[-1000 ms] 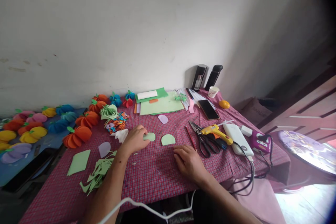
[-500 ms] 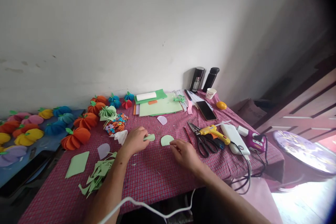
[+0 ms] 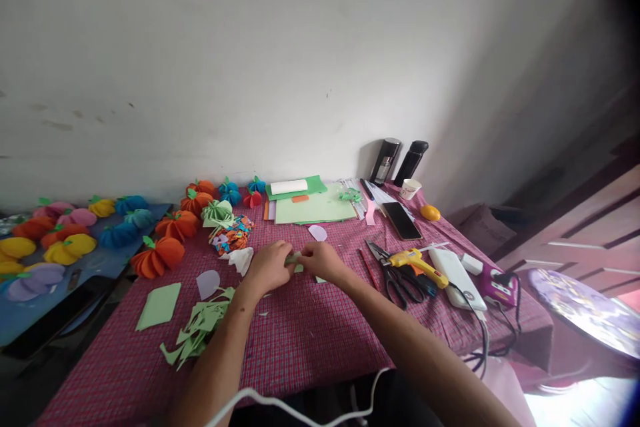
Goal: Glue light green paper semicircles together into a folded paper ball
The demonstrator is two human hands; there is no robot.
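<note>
My left hand (image 3: pixel 273 267) is closed on a small light green paper piece (image 3: pixel 296 258) over the middle of the checked cloth. My right hand (image 3: pixel 320 260) meets it from the right, its fingers pinched on the same piece. Another bit of light green paper (image 3: pixel 321 279) shows on the cloth under my right wrist. Light green cuttings (image 3: pixel 200 327) lie beside my left forearm, near a lilac paper piece (image 3: pixel 208 283) and a stack of light green paper (image 3: pixel 159 305).
Scissors (image 3: pixel 397 280), a yellow glue gun (image 3: pixel 417 265) and a red pencil (image 3: pixel 370 269) lie right of my hands. Paper pumpkins (image 3: pixel 158 256) stand at left. Paper sheets (image 3: pixel 315 209), a phone (image 3: pixel 403 221) and a cup (image 3: pixel 411 188) are farther back. A white cable (image 3: pixel 300 413) crosses in front.
My right hand has moved left and up, off the light green half-round piece, to meet my left hand at the small piece. The view has shifted slightly.
</note>
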